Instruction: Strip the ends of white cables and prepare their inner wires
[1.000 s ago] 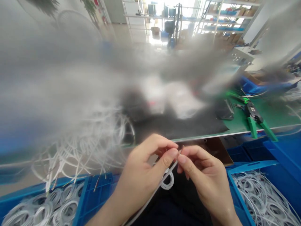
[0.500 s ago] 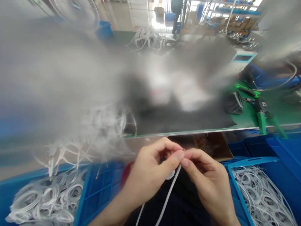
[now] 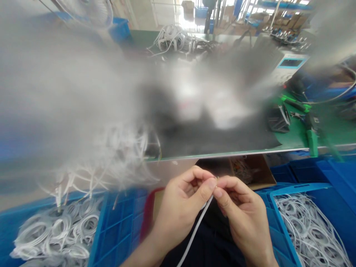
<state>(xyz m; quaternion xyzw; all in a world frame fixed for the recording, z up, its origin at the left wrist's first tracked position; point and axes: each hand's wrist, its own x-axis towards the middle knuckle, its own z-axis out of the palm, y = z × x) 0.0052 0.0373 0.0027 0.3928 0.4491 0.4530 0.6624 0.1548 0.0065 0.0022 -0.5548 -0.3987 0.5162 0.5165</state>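
In the head view, a white cable hangs down from between my two hands, over dark clothing. My left hand pinches its upper end between thumb and index finger. Close against it, my right hand pinches the same end from the other side, fingertips almost touching. A small bit of the cable's wire ends shows above the fingertips; most of the tip is hidden by the fingers. Both hands are just below the front edge of the green workbench.
At left a blue crate holds coiled white cables, with more cable ends hanging above it. At right stands another blue crate of coils. Green-handled pliers lie on the bench. A cardboard box sits under it. Much of the picture is blurred.
Both hands stay pinched at the cable's end, with only slight finger movement. The view has shifted a little, and the thin strand below my left hand no longer shows.
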